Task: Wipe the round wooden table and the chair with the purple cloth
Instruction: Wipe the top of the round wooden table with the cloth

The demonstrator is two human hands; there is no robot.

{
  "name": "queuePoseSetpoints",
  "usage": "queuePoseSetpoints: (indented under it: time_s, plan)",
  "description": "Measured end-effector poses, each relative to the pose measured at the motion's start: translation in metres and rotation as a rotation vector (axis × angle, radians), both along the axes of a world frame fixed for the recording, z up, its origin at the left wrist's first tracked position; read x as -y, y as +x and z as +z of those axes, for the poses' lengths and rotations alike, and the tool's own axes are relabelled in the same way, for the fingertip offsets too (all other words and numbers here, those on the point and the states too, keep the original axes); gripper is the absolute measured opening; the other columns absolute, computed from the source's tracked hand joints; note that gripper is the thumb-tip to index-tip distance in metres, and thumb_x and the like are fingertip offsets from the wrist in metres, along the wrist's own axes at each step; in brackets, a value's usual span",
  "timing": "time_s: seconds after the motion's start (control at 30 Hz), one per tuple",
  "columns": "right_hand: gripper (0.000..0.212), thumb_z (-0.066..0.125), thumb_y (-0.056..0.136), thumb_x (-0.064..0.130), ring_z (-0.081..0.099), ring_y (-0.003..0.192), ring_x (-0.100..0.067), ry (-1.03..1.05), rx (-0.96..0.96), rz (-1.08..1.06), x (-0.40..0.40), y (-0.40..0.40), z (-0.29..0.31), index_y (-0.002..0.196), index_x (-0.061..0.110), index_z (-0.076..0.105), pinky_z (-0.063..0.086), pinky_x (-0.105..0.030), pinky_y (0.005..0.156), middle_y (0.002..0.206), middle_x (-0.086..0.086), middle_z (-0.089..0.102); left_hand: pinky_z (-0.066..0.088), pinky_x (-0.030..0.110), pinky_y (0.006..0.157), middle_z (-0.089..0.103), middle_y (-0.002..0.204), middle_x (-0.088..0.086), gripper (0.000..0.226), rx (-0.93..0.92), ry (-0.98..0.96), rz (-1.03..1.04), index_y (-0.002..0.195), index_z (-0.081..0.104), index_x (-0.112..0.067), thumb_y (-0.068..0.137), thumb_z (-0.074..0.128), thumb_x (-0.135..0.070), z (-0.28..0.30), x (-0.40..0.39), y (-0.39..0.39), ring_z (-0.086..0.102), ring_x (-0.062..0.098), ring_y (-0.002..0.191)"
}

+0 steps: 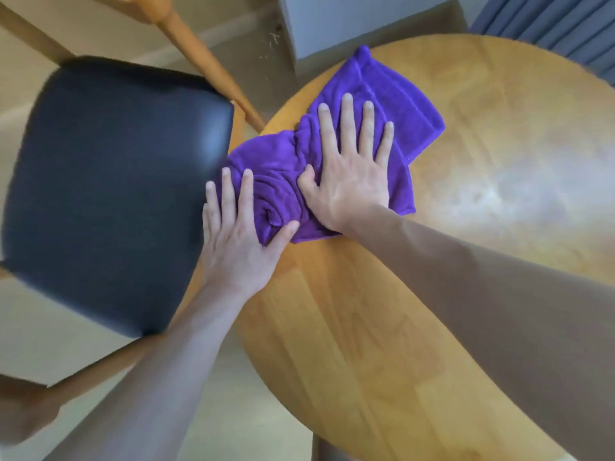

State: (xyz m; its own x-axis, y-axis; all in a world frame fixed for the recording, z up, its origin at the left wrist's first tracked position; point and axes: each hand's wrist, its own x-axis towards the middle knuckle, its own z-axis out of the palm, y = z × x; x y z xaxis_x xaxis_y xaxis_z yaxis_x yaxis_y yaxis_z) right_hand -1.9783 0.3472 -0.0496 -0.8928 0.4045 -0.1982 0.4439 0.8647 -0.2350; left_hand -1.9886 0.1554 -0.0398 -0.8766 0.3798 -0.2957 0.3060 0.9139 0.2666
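The purple cloth (382, 91) lies bunched on the left edge of the round wooden table (499, 194), its near-left part hanging over the rim toward the chair. My right hand (352, 174) presses flat on the cloth with straight, spread fingers. My left hand (239, 241) lies flat on the cloth's left end at the table rim, fingers straight, thumb against the folds. The chair (109, 194) has a black padded seat and a light wooden frame, and stands close against the table on the left.
A white cabinet or wall panel (332, 21) stands beyond the table. A blue-grey curtain (549, 24) hangs at the upper right. Pale flooring (83, 347) shows under the chair. The wooden chair leg (206, 61) runs diagonally at the top.
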Motion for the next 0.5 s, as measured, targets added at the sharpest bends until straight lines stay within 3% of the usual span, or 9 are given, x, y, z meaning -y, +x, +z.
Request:
queuePoseSetpoints:
  time_s: [0.23,0.5]
  plan:
    - [0.079,0.029,0.093,0.049,-0.001,0.156,-0.038,0.011,-0.010,0.268,0.043,0.051,-0.003,0.163,0.018,0.009,0.000,-0.061,0.123,0.170,-0.012,0.003,0.004,0.044,0.129,-0.011,0.173,0.005,0.097,-0.011,-0.048,0.111,0.166,-0.002,-0.024,0.094,0.031,-0.080,0.001,0.039,0.076,-0.009,0.025,0.160]
    - [0.076,0.032,0.096,0.047,-0.002,0.157,-0.032,-0.062,0.023,0.517,0.033,0.144,0.007,0.163,0.021,0.008,-0.001,-0.056,0.125,0.171,-0.007,0.001,0.002,0.047,0.129,-0.007,0.173,0.007,0.096,0.024,-0.063,0.125,0.166,0.006,-0.019,0.094,0.037,-0.074,0.011,0.034,0.181,-0.012,0.026,0.159]
